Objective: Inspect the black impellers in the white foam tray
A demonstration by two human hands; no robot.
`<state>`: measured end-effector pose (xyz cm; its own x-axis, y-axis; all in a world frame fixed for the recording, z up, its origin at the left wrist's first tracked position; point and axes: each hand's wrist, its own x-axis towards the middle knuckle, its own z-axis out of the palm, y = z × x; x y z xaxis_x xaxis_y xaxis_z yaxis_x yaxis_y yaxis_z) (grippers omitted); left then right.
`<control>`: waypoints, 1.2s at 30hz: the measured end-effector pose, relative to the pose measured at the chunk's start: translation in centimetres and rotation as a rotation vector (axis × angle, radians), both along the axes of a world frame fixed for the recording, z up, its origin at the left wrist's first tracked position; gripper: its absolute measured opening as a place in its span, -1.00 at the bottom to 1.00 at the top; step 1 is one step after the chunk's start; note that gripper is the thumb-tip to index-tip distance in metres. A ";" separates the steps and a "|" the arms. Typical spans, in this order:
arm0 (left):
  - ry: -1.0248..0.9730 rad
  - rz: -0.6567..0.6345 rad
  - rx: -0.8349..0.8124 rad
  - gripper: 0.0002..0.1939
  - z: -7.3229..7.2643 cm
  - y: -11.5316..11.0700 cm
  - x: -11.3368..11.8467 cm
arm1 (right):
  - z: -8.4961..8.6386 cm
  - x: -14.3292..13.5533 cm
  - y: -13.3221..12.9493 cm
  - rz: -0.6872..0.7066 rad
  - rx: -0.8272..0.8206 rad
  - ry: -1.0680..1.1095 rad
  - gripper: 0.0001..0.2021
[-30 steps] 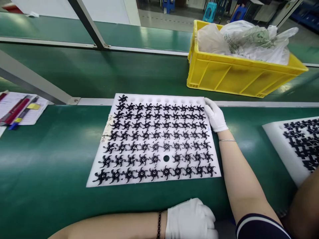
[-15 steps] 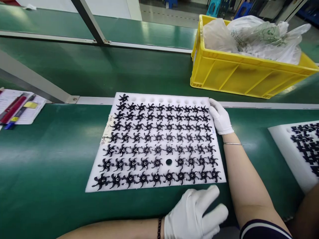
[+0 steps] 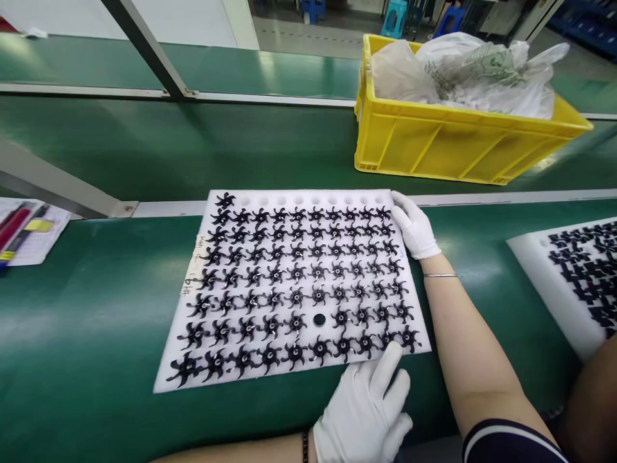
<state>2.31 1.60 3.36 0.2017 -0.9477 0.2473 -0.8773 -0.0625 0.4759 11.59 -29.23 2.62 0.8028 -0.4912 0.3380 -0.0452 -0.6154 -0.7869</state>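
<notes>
Foam sheet (image 3: 417, 323), one, white; flat on the green table (image 3: 96, 302), in front of the person; bearing rows of black fan wheels (image 3: 295, 352).
Left hand (image 3: 361, 411), white glove; at the near edge, fingers loosely spread, released, nothing visible in them; one fingertip overlaps the sheet beside the nearest row.
Right hand (image 3: 413, 225), white glove; against the right edge by the far corner; whether its fingers pinch the foam or merely lie against it, cannot tell.

Risks, as judged: a left fingertip may catch a curved blade and tip a wheel from its seat; glove fabric may snag on the thin tips; a lift at one side only may bow the soft foam and spill the wheels; uneven pressure from the two hands may skew the sheet; closely set blades, nearly meeting in places, may drag their neighbours along.

Materials and shapes: foam pale, matte, slab-like; far row with one wheel at its left end, then shallow round dimples (image 3: 299, 200); one round dark opening (image 3: 319, 319) in the second row from the near edge; wheels dark, pinwheel-shaped, with small pale-ringed hubs; table smooth, glossy; yellow crate (image 3: 434, 148) rigid, ribbed, beyond the sheet; plastic bags (image 3: 491, 67) inside it, crumpled, translucent.
</notes>
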 end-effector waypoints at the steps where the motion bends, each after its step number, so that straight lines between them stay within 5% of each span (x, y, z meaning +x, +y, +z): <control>1: -0.007 0.009 -0.014 -0.58 -0.1 0.0 -0.1 | 0.0 0.0 0.0 0.003 0.005 -0.005 -0.42; 22: 0.064 -0.042 -0.123 -0.81 -0.8 0.0 -0.4 | 0.3 0.0 0.4 0.010 0.028 -0.005 -0.47; 28: 0.066 -0.388 0.005 -0.77 -1.1 -0.9 -0.2 | 0.3 0.0 0.3 -0.004 0.014 0.008 -0.49; 36: 0.160 -0.354 0.164 -0.80 -4.1 -1.3 -1.4 | 0.1 0.0 0.2 -0.005 0.024 -0.001 -0.48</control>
<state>0.88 0.33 -0.79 -0.1196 -0.9897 0.0790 -0.7740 0.1428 0.6169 11.56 -29.00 2.73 0.8000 -0.5034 0.3264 -0.0479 -0.5959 -0.8016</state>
